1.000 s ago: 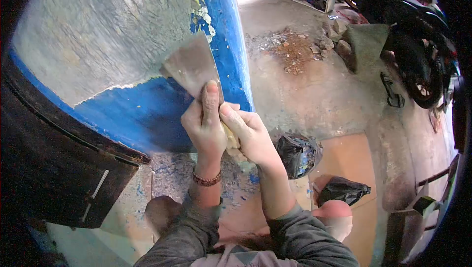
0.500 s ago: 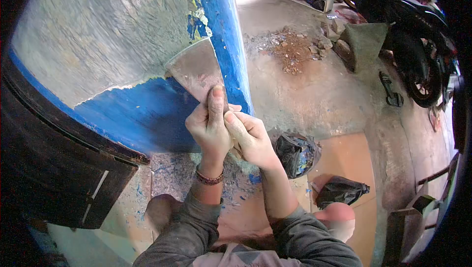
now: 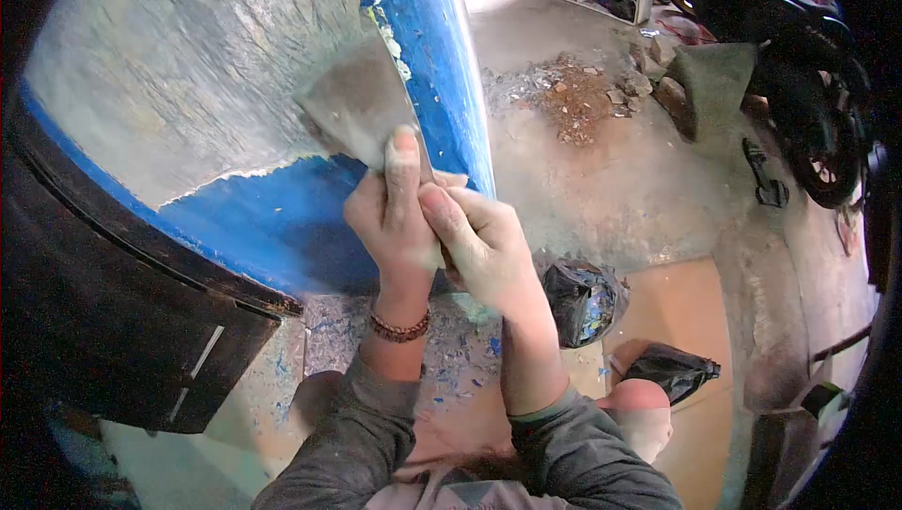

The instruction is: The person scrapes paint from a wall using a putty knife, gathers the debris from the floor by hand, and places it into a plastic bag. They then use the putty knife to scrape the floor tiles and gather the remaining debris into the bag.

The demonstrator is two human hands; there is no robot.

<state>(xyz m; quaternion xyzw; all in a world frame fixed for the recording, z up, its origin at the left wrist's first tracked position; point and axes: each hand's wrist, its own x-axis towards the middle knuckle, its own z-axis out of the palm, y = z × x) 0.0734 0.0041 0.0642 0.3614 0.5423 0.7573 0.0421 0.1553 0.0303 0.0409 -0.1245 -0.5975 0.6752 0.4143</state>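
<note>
Grip: my left hand and right hand are both closed tight on the scraper. The left forefinger lies along the blade, and the right wraps the handle, which is mostly hidden.
Scraper: the blade points to 11 o'clock from my hands, flat on the wall, its edge at the ragged line where blue paint meets bare plaster.
Doing it well: I judge a shallow blade angle best, with the finger pressing near the edge and the push running under the paint's lip. A steep blade could gouge the plaster.
Counts: one scraper, two hands, one bracelet.
Floor: paint flakes at 6 o'clock, too many to count.
Bags: two black bags at 4 o'clock.
Farther out: one rubble heap at 1 o'clock, one motorcycle at 2 o'clock.
</note>
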